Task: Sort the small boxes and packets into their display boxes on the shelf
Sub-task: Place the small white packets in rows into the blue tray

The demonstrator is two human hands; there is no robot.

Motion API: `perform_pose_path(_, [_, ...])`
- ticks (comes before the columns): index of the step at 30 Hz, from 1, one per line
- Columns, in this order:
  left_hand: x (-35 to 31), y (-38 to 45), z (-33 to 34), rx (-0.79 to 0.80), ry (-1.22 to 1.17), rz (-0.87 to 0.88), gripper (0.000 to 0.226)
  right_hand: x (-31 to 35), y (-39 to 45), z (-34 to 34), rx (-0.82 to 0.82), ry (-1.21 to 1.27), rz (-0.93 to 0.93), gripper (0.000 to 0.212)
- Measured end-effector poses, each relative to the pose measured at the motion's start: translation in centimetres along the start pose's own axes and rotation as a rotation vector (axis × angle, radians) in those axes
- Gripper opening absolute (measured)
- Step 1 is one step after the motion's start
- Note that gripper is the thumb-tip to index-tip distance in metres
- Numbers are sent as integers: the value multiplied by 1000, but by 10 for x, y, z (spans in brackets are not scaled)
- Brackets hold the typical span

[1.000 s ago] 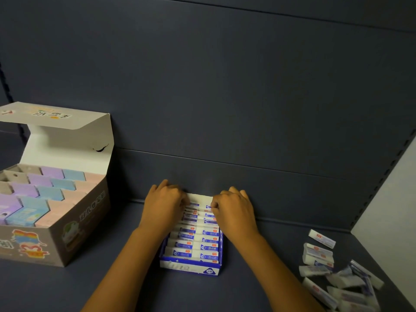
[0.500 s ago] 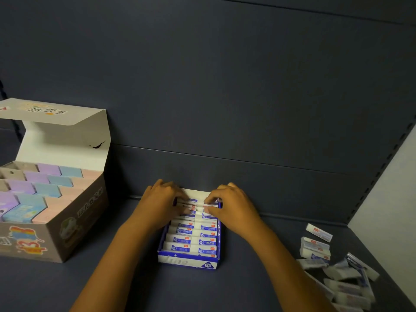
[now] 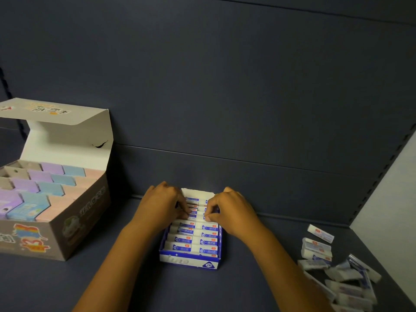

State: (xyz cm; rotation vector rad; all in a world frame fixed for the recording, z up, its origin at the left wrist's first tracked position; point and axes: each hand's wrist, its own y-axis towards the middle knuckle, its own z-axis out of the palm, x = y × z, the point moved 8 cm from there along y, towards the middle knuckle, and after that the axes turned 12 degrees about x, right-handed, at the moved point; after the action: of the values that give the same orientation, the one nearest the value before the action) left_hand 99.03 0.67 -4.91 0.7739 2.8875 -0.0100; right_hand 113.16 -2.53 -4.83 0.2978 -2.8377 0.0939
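Far left, the big display carton (image 3: 74,224) stands lid up, packed with pastel boxes (image 3: 48,188). Centre shelf, the blue tray (image 3: 189,260) holds two columns of packets (image 3: 180,246). Left hand (image 3: 161,207) and right hand (image 3: 229,212), fingers curled, seemingly pinch mid-row packets. Right: loose packets (image 3: 337,269), roughly a dozen.

My left hand (image 3: 162,207) and right hand (image 3: 231,212) are both bare — no gloves, no rings that I can make out, no watch or band at either wrist. My forearms are uncovered too, all the way down to the bottom edge of the view — no sleeve or cuff shows anywhere along them. My nails look short and plain where the fingertips (image 3: 208,218) catch the light, though the dimness blurs finer detail.
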Motion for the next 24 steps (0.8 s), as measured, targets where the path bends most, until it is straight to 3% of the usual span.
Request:
perform_pose_path(6, [-4,-5,-5,-1,90,6,24,1,-4,-5,-14,-69,-47,31])
perform_pose_path(18, [-3,-3,1,-20,111,28,25,0,-2,-1,10,-91,-26,28])
perform_pose_path(24, [-2,1,1,-106,65,22,22,-4,-1,-6,-79,-116,8,23])
